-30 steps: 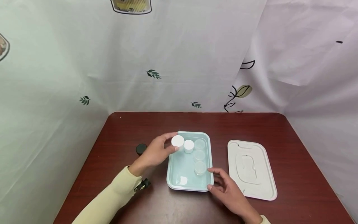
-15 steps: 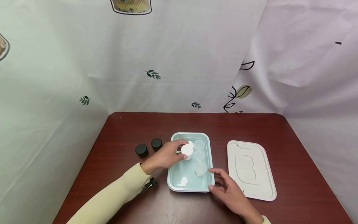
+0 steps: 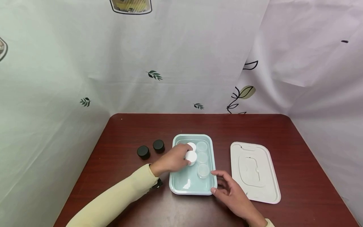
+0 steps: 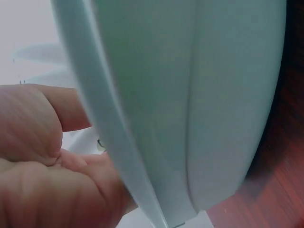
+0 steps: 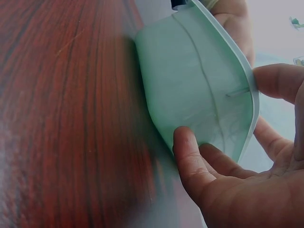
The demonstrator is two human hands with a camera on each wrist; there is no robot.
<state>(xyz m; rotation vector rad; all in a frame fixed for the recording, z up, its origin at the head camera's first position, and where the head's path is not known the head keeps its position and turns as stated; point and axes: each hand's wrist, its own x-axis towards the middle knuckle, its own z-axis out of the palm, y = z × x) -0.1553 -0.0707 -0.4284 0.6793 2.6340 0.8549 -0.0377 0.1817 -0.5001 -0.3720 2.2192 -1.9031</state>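
Nearest the camera, the right hand (image 3: 231,194) rests on the dark red counter (image 3: 127,129) with its fingers relaxed and spread, thumb and fingertips touching the near right corner of the pale green tray (image 3: 177,186); the right wrist view shows that corner (image 5: 209,95) steadied between thumb and fingers rather than clamped. Just beyond, the left hand (image 3: 171,160) reaches over the tray's left rim, its fingers curled round a white-capped jar (image 3: 191,156) set low in the tray, whether it already stands on the floor I cannot tell. A second white-capped jar (image 3: 192,146) stands touching it on the far side, and three clear uncapped jars (image 3: 202,158) line the right side of the tray, the nearest close to the right fingertips. Left of the tray stand two black-capped jars (image 3: 151,149), and to the right lies the white tray lid (image 3: 255,171), well apart. The risk, as I judge it, is crowding: the left fingers could nudge the neighbouring capped jar or tip the light clear ones as they let go, and a jolt could slide the tray.
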